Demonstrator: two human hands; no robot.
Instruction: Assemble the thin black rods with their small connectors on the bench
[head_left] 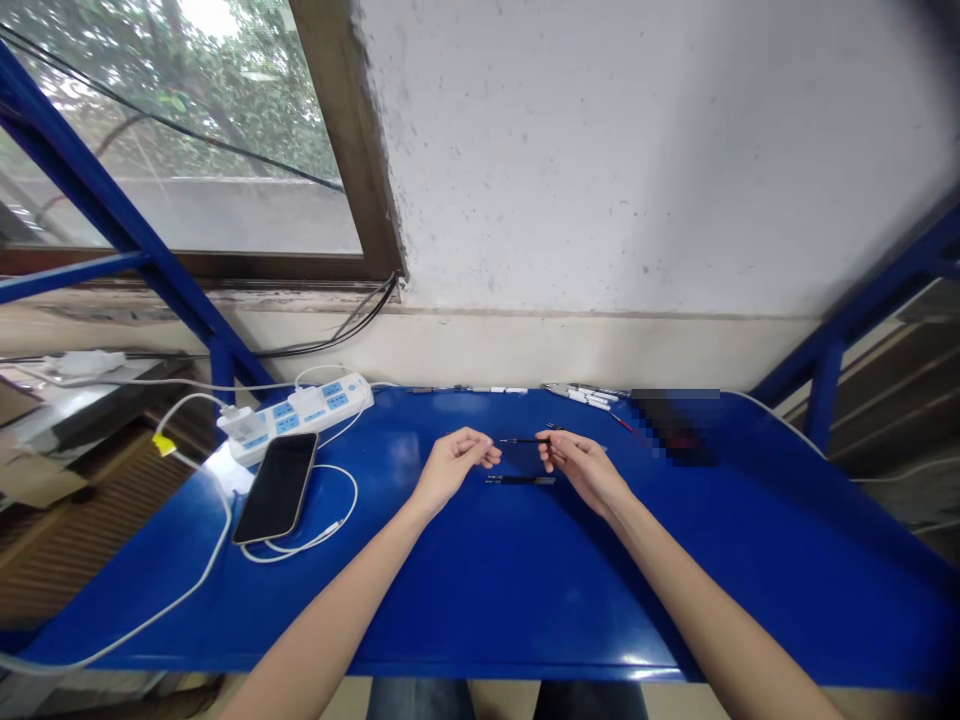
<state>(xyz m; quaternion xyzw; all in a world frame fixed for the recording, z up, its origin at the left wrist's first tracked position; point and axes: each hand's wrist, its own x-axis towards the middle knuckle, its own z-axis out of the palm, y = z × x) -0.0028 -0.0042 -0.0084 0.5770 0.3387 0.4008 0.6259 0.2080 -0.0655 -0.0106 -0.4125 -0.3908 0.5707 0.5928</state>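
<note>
Thin dark pen rod (525, 441), just right of mid-frame: I've got it in the fingers of the right hand (583, 467), closed in a pinch, its left end sticking out. Left hand (454, 468) sits opposite, fingers curled, thumb close to the index, just beside that free end; can't tell from here whether they touch it or hold anything small.

To do this well, I'd pinch lightly, keep the rod level, line the left fingertips up with its narrow end and steady both wrists; something this slim would probably roll or slip if squeezed off-axis.

Looks: straight, slender, dark body, paler tip; finer detail too small to read.

Just below, dark pen pieces (519, 481) lie flat on the blue surface (480, 600). Above right, I see white pens (592, 398) bunched near the back edge, a slim red piece (621, 422) beside them. More pens (510, 390) line the back edge, upper middle. Left of frame: phone (277, 487), white cable (355, 490), power strip (348, 394).
</note>
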